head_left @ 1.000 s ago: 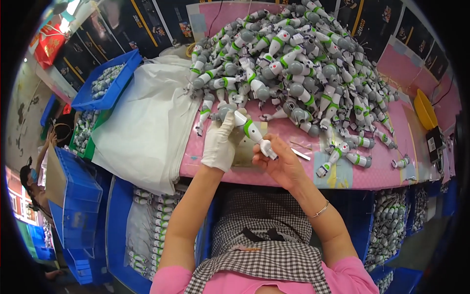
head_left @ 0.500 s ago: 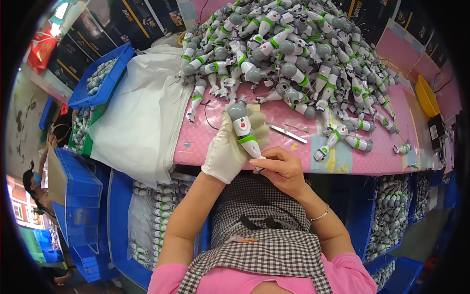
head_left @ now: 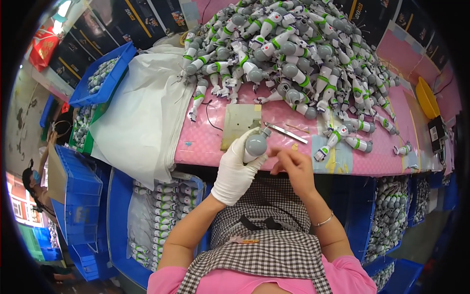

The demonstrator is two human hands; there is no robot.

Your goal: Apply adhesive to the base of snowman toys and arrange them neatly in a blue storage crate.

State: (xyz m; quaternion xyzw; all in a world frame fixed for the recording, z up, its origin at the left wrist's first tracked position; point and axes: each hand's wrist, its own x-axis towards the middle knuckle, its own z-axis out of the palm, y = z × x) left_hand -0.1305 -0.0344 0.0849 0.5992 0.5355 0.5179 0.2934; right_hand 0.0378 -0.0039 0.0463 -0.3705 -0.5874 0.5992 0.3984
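Observation:
A toy arm (head_left: 255,146) with a round grey shoulder is held in my left hand (head_left: 235,171), which wears a white glove. Its grey ball end points up and away from me, while the fingers hide most of the white part. My bare right hand (head_left: 293,169) hovers just right of the toy arm, apart from it, with fingers loosely bent, spread and nothing seen between them. Beyond the glove lies a flat greyish plate (head_left: 235,125) on the pink table cover (head_left: 200,147). A slim metal tool (head_left: 288,133) rests to the right of the plate.
A large heap of similar toy arms (head_left: 293,59) covers the table's far side. White sheeting (head_left: 137,108) lies at left. Blue bins (head_left: 117,220) with toy arms stand below the table edge. A yellow tray (head_left: 427,98) is at far right; another person (head_left: 41,188) is at far left.
My left hand has turned the toy arm so its grey ball end faces up, nearer to me. The right hand has let go of its tip and moved right. The plate is now uncovered.

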